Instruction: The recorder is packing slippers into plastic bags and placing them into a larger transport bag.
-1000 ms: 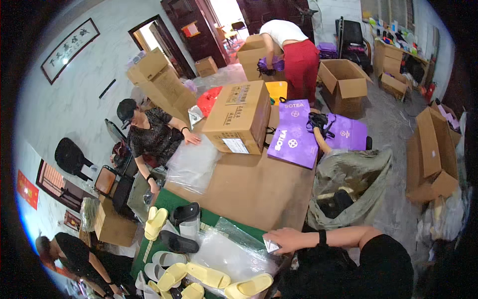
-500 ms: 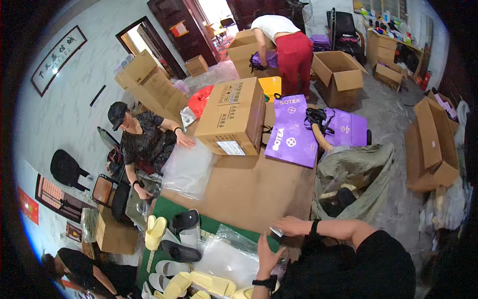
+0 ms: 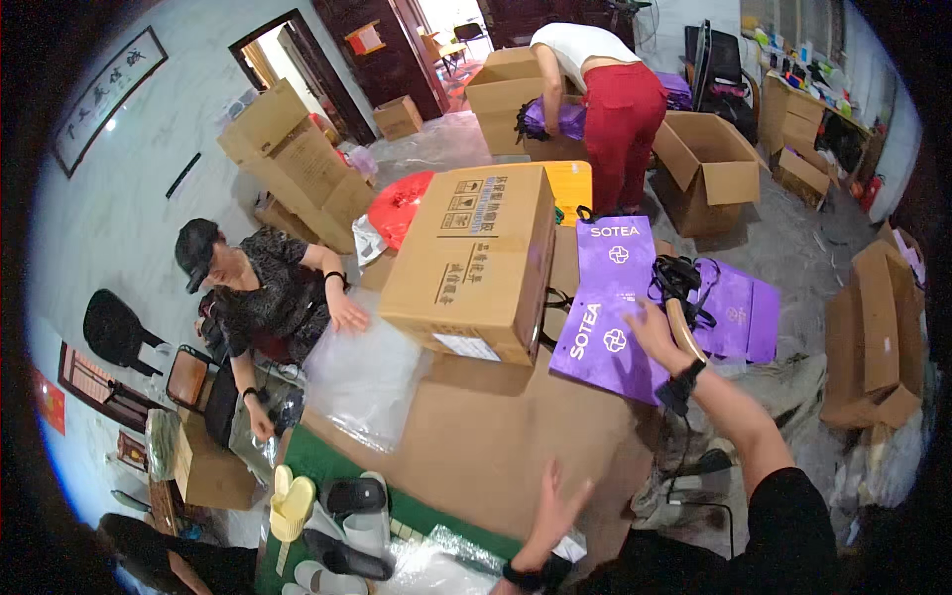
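My right hand (image 3: pixel 654 334) reaches over the purple paper-like bags (image 3: pixel 605 337) at the table's right edge. Its fingers look apart and hold nothing visible; they are slightly blurred. A curved tan bar (image 3: pixel 684 327) and black cords (image 3: pixel 677 278) lie beside that hand. Above the brown tabletop (image 3: pixel 476 416), near its front, my left hand (image 3: pixel 557 508) has its fingers spread, with nothing in it. A small white piece (image 3: pixel 570 547) shows by my left wrist. Clear plastic film (image 3: pixel 446 555) lies to its left, on the green mat (image 3: pixel 327 446) with the slippers (image 3: pixel 342 555).
A large closed carton (image 3: pixel 471 258) stands mid-table. A seated person (image 3: pixel 268 288) at the left rests a hand on clear plastic bags (image 3: pixel 362 377). Another person (image 3: pixel 620 99) bends over a carton behind the table. Open cartons (image 3: pixel 709 159) stand on the floor at the right.
My right hand has moved from the table's front edge, out to the purple bags. The left hand stays near the front, its fingers more spread. The view has shifted.
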Action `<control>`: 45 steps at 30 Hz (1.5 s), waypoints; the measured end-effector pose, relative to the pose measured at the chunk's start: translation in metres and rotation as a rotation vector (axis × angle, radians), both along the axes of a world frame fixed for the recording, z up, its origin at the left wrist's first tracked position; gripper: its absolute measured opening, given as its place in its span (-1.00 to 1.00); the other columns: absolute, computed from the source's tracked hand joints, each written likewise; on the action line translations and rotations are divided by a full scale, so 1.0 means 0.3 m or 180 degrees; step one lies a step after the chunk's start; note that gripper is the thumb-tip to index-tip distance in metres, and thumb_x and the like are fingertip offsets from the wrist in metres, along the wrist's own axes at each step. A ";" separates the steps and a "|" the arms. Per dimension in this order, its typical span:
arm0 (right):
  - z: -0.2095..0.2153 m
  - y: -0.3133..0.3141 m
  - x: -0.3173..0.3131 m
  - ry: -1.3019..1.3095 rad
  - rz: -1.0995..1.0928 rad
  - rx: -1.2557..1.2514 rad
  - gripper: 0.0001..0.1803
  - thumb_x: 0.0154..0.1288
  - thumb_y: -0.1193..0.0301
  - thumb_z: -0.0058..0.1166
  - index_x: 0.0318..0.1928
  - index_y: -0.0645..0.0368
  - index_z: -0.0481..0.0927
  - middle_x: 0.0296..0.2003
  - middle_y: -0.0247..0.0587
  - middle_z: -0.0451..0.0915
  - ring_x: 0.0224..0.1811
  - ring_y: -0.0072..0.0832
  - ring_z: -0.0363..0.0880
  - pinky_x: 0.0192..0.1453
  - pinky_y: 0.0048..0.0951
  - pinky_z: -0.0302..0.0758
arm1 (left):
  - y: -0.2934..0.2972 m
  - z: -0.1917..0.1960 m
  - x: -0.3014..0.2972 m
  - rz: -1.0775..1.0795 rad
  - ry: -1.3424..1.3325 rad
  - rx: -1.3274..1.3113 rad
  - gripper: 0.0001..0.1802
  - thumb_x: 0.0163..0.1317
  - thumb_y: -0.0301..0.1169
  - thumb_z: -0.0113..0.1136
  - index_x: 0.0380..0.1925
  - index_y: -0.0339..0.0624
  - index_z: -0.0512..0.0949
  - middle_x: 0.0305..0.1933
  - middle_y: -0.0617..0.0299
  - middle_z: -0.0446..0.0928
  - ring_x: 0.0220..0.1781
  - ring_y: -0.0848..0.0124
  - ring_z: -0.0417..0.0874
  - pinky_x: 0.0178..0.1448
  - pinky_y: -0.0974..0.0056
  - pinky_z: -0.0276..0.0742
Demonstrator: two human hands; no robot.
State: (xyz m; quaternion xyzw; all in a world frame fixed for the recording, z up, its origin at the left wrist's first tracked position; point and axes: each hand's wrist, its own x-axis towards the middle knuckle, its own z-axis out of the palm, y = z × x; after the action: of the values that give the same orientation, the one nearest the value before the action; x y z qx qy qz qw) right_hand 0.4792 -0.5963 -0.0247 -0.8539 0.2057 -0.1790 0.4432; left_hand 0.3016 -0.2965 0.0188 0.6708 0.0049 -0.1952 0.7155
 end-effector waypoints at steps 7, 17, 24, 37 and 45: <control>-0.215 -0.330 0.527 0.0004 -0.0515 0.0132 -0.39 -0.02 0.19 0.23 -0.05 0.40 0.41 -0.09 0.24 0.45 0.01 0.02 0.40 0.07 -0.15 0.34 | -0.373 -0.336 0.464 0.0752 0.1012 0.0275 -0.08 0.05 -0.29 0.29 0.22 -0.42 -0.10 0.18 -0.16 0.16 0.22 0.20 0.25 0.22 0.20 0.23; -0.173 -0.489 0.599 0.2020 -0.0836 -0.0808 0.09 -0.21 -0.09 0.30 0.17 0.44 0.14 0.10 0.23 0.30 0.18 -0.03 0.27 0.22 -0.11 0.22 | -0.407 -0.408 0.571 0.0783 0.2466 -0.0171 -0.80 0.17 -0.39 0.12 -0.23 -0.19 0.40 -0.32 0.29 0.47 -0.20 0.49 0.44 -0.18 0.41 0.37; -0.212 -0.561 0.589 0.1977 -0.1337 0.0454 -0.20 -0.30 0.01 0.39 -0.04 0.27 0.51 0.08 0.08 0.39 0.20 -0.06 0.27 0.23 -0.08 0.17 | -0.308 -0.582 0.540 0.0684 0.3013 -0.0540 -0.81 0.32 -0.37 -0.13 -0.08 -0.06 0.32 -0.14 0.25 0.46 -0.08 0.38 0.48 -0.14 0.29 0.38; -0.054 -0.331 0.552 -0.0421 -0.0613 0.0590 -0.65 0.04 0.41 0.07 -0.15 0.17 0.31 -0.34 -0.02 0.51 -0.28 -0.09 0.51 -0.21 -0.20 0.41 | -0.258 -0.572 0.534 0.0931 0.2738 -0.0977 -0.86 0.29 -0.32 -0.15 -0.23 -0.06 0.38 -0.26 0.25 0.47 -0.19 0.28 0.48 -0.08 0.10 0.38; 0.147 -0.089 0.558 -0.0560 -0.1039 -0.0477 -0.64 0.02 0.52 -0.09 -0.10 0.24 0.27 -0.70 -0.10 0.46 -0.69 -0.13 0.48 -0.62 -0.13 0.38 | -0.265 -0.443 0.500 0.0671 0.2625 -0.1538 -0.72 0.27 -0.23 -0.12 -0.15 -0.12 0.45 -0.12 0.24 0.53 -0.05 0.28 0.48 0.08 0.06 0.34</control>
State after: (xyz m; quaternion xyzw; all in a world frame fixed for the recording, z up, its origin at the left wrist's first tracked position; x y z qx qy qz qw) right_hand 0.6466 -0.6228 0.0193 -0.8209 0.2879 -0.3373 0.3598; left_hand 0.4515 -0.3759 -0.1142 0.3482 0.3104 -0.3667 0.8050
